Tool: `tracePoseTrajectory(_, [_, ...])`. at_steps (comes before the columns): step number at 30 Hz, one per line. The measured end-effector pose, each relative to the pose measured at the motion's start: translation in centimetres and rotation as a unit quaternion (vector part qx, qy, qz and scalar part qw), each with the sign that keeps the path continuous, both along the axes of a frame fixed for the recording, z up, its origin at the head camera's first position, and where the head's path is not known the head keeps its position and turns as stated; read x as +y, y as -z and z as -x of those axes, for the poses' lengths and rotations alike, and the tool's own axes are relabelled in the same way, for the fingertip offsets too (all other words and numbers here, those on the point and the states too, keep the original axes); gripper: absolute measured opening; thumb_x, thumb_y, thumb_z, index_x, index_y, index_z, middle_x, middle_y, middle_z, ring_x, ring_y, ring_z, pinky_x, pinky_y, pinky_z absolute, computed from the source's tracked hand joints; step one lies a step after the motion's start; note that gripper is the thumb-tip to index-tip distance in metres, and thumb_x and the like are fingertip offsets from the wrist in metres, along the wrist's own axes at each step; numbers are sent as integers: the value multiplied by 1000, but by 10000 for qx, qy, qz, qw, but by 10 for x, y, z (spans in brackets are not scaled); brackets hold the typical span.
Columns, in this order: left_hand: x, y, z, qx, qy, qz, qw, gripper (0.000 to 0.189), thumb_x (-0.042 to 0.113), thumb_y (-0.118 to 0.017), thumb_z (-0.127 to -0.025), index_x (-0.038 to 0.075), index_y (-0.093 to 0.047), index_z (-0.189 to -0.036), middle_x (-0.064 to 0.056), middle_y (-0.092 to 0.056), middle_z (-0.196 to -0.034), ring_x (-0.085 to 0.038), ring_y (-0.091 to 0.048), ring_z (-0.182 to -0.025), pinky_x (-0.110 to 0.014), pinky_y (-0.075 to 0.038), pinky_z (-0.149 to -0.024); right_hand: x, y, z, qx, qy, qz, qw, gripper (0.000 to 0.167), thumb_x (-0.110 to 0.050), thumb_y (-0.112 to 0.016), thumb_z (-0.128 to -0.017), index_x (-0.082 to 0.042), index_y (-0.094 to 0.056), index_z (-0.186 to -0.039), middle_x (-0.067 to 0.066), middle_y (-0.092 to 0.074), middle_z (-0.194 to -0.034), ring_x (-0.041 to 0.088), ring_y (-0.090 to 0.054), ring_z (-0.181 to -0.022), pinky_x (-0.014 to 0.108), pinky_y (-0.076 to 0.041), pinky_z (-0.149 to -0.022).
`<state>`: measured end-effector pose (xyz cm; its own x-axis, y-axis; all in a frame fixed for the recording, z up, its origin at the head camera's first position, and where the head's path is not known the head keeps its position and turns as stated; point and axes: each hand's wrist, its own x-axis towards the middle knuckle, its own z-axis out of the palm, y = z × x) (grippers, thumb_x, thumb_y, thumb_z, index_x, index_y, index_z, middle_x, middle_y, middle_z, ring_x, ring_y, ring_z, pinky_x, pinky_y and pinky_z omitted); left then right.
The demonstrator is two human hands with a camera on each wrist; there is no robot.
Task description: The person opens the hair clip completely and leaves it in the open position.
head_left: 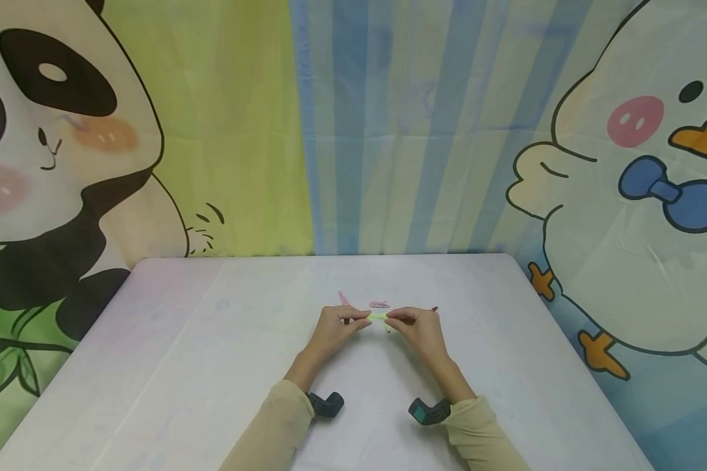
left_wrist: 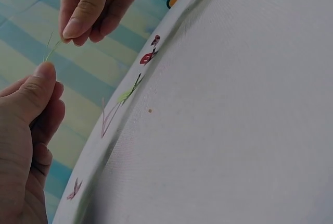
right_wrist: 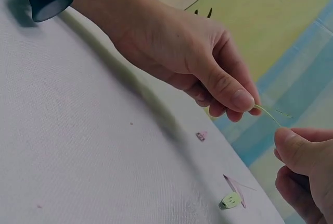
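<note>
My left hand (head_left: 337,327) and right hand (head_left: 418,333) face each other above the white table. Between their fingertips runs a thin yellow-green strand (right_wrist: 268,113). Thumb and forefinger of the left hand pinch one end; those of the right hand pinch the other. A fine loose end sticks out beside the strand in the left wrist view. Below the hands lies a small green piece with a face-like mark (right_wrist: 230,200), and a thin pink strand (left_wrist: 106,120) is beside it.
On the white table (head_left: 212,366) lie a pink strip (head_left: 343,297), a small pink piece (head_left: 380,304) and a dark red piece (left_wrist: 147,58). Behind the table hangs a curtain (head_left: 389,131) with cartoon animals. A dark device sits on each wrist.
</note>
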<state>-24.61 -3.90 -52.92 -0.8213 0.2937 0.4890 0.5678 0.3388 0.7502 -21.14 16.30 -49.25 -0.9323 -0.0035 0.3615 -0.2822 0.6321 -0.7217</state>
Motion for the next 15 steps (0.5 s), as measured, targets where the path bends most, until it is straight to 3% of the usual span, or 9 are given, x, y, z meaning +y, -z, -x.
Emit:
tracePoseTrajectory(4, [1,1,0,125,16,49,9999,21,28,-74,-80,15,-76,-97,6,-73,-83,-1,-52,-63,-19,-45,-57,1,2,0,93,93,-130,9998,12,-18,-80,-74,-14,-77,-84,1,-75,-80,12,-70,-72,22,-53,-63])
tracePoseTrajectory(15, [1,2,3,321,105,-101,9994,19,21,-75,-80,11,-76,-96,5,-74,-87,-3,-60,-72,-21,-48,-64,0,4,1,-202,147,-97,9996,12,-20,-80,-75,-13,-77,-85,1,-75,-80,12,-69,-73,20,-52,-63])
